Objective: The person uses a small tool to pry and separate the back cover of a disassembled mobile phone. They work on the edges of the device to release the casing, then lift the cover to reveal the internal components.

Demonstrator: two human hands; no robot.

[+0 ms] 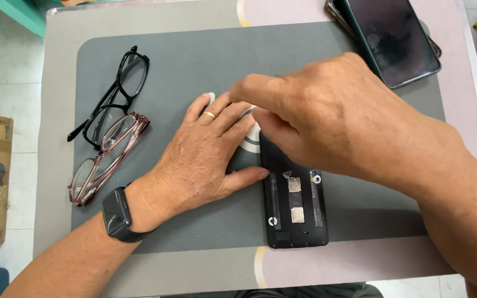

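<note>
Head view: nearest the wearer, an opened black phone (296,207) with its back cover off is laid on the grey mat (194,72), card slots showing in its lower half. Its left edge is touched by the thumb of the left hand (202,160), which is pressed flat on the mat with fingers spread, nothing being gripped; a dark wristwatch (118,214) is worn on that wrist. The upper end of the phone is covered by the right hand (327,118), whose fingertips are pinched together over a small white part (252,138); whether it is actually gripped cannot be told. Further left, two pairs of glasses (109,127) are laid touching each other. At the far right corner, two dark phones (393,38) are stacked
</note>
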